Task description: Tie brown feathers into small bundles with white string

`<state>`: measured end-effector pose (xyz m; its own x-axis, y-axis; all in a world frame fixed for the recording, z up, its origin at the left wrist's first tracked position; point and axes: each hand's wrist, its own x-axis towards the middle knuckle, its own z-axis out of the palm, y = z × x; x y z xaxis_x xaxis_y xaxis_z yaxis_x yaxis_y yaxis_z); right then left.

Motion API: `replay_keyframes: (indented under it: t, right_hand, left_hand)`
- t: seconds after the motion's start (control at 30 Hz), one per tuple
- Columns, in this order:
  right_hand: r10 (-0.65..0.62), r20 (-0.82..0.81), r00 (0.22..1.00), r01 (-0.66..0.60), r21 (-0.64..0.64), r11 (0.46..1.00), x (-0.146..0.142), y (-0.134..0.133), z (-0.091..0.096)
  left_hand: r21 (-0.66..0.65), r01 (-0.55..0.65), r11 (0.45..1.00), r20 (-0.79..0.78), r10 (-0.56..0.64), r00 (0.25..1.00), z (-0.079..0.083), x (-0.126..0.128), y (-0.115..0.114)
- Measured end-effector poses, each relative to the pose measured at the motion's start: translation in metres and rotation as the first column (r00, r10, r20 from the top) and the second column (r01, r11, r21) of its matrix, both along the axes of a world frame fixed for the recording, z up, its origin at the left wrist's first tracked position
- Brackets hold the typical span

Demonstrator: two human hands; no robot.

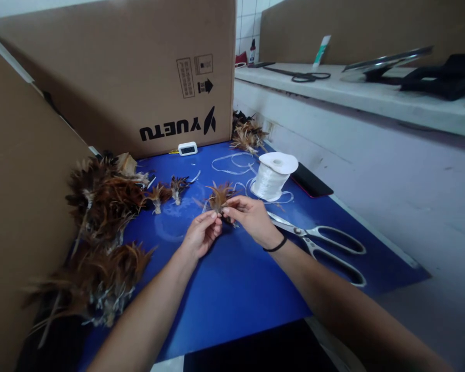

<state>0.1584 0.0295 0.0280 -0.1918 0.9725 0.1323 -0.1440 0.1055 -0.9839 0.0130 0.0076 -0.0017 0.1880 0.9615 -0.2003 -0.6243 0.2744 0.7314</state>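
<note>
Over the middle of the blue table, a small bunch of brown feathers (pixel 219 196) is pinched between both hands, tips pointing away from me. My left hand (pixel 204 231) grips its base with thumb and forefinger. From the other side my right hand (pixel 248 214), with a black band at the wrist, holds the bunch's right edge. Just beyond stands a spool of white ribbon (pixel 272 178), a loose strand trailing around it. Metal scissors (pixel 313 237) lie partly open beside my right wrist. Two small feather bunches (pixel 177 189) rest left of my hands.
Large heaps of brown feathers (pixel 108 201) cover the table's left side, with another pile (pixel 248 135) at the back. A cardboard box (pixel 139 72) walls off the far side, near a small white digital timer (pixel 188 149). A black phone-like slab (pixel 311 180) lies along the right wall.
</note>
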Motion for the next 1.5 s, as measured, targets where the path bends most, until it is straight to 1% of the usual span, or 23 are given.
replay_keyframes:
  t: [0.2,0.6,1.03,1.23,1.37,1.5]
  right_hand:
    - [-0.029,0.012,0.999,0.029,0.013,0.999,0.0011,0.0024,-0.0032]
    - [-0.033,0.021,0.999,0.031,0.084,0.996,0.0001,-0.0001,-0.0036]
    - [-0.043,0.023,0.999,0.042,0.062,0.997,-0.0009,-0.0020,-0.0011]
    - [-0.025,0.056,0.998,0.021,0.075,0.997,-0.0004,-0.0019,-0.0031]
    - [0.002,0.050,0.999,-0.005,0.059,0.998,0.0009,-0.0010,-0.0035]
    - [0.058,0.007,0.998,-0.058,-0.006,0.998,0.0029,0.0005,-0.0026]
  left_hand:
    - [-0.011,0.024,1.000,0.002,-0.024,1.000,-0.0009,-0.0006,0.0001]
    - [-0.034,0.053,0.998,0.026,-0.053,0.998,-0.0011,-0.0007,-0.0001]
    - [-0.045,0.059,0.997,-0.004,-0.059,0.998,0.0005,-0.0003,-0.0008]
    - [-0.041,0.065,0.997,-0.011,-0.066,0.998,-0.0003,-0.0017,-0.0007]
    - [-0.048,0.067,0.997,-0.025,-0.069,0.997,-0.0006,-0.0022,-0.0008]
    - [-0.052,0.069,0.996,-0.030,-0.071,0.997,0.0001,-0.0016,-0.0014]
